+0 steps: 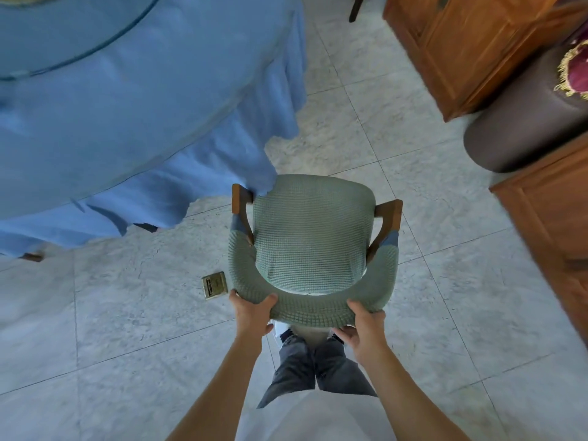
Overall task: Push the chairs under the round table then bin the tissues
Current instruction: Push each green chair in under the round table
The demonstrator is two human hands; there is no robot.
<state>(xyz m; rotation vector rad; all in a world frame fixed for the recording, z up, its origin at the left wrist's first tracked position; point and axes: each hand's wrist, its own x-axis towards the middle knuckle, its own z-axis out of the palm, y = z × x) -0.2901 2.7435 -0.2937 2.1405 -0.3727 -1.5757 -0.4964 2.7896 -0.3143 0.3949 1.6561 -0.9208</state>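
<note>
A chair (313,237) with a grey-green knitted cover and wooden arms stands on the tiled floor right in front of me. My left hand (253,313) grips the left side of its curved backrest and my right hand (364,326) grips the right side. The round table (127,116), draped in a blue cloth with a glass turntable on top, fills the upper left. The hem of the cloth touches the chair's front left corner; the seat stands outside the table. No tissues or bin are in view.
A brass floor socket (215,284) lies in the tiles left of the chair. Wooden cabinets (458,49) line the right side, with a dark brown sofa arm (521,128) between them. A dark chair leg (355,7) shows at the top.
</note>
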